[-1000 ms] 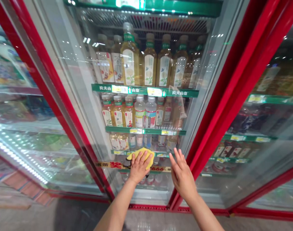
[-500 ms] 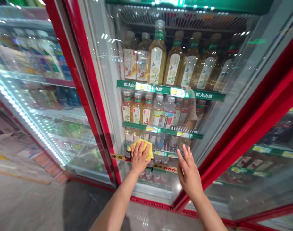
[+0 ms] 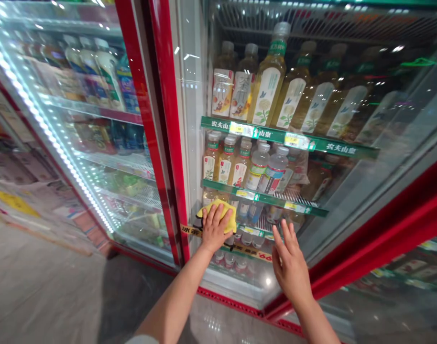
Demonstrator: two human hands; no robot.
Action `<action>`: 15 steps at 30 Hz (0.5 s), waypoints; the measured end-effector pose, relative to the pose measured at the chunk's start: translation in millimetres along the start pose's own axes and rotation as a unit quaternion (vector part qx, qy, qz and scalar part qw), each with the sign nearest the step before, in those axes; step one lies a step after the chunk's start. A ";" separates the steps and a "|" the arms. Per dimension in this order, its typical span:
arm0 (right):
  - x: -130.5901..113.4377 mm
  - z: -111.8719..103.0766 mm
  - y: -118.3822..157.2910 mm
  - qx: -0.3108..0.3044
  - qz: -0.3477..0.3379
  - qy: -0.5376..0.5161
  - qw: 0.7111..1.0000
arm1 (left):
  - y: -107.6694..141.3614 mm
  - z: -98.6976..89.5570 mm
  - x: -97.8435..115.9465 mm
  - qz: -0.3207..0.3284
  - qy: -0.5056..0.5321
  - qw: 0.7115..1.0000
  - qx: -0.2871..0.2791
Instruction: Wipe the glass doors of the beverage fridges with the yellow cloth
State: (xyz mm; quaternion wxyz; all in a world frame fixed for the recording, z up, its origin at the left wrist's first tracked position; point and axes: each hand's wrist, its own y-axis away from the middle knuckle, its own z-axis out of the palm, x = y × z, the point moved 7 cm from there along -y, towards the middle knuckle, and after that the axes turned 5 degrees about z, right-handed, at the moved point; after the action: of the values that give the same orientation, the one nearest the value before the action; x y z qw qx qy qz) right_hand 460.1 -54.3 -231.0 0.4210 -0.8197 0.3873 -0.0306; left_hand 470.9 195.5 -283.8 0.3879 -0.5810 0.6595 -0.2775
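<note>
My left hand (image 3: pixel 215 230) lies with spread fingers over a yellow cloth (image 3: pixel 227 215), pressed flat on the glass door of a drinks cooler. Dark edging of the cloth shows at its left and below. My right hand (image 3: pixel 289 260) is at or just in front of the same door, fingers apart and nothing held. Behind the glass, bottles (image 3: pixel 268 91) stand on shelves with green price strips (image 3: pixel 290 139). A yellowish strip with dark and red lettering (image 3: pixel 252 252) crosses the door low down, near both hands.
A red door frame (image 3: pixel 168 119) rises left of my hands, and another red frame (image 3: pixel 379 234) slants at the right. Further left stands a lit cooler with bottles (image 3: pixel 107 71). Grey floor (image 3: pixel 60 286) lies below.
The view has shifted, so the cooler and both hands appear further right. My left hand is still on the cloth at the glass, and my right hand stays open.
</note>
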 end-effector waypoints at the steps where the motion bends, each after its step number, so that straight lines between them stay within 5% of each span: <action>1: -0.8 1.8 1.6 -0.002 0.000 0.001 1.000 | 11.6 3.0 0.9 -0.009 -0.001 1.000 0.000; 4: -4.9 8.7 5.1 -0.012 0.000 0.006 1.000 | 36.1 9.8 13.8 -0.026 -0.003 1.000 0.000; 8: -15.6 19.4 1.5 -0.032 0.004 0.013 0.999 | 31.0 7.0 16.7 -0.019 0.020 1.000 -0.014; 12: -30.5 25.4 -6.5 -0.032 0.001 0.007 0.999 | 16.0 -1.9 -18.7 -0.017 0.049 0.998 -0.034; 15: -39.2 29.4 -7.8 -0.030 0.002 0.000 1.000 | 27.6 -3.4 -48.4 -0.080 0.043 0.995 -0.031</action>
State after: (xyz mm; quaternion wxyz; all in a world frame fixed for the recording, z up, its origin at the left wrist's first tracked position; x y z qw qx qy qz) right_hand 448.5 -6.1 -233.5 0.3959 -0.8313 0.3898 -0.0184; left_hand 454.0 247.4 -295.4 0.3179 -0.6314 0.6348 -0.3119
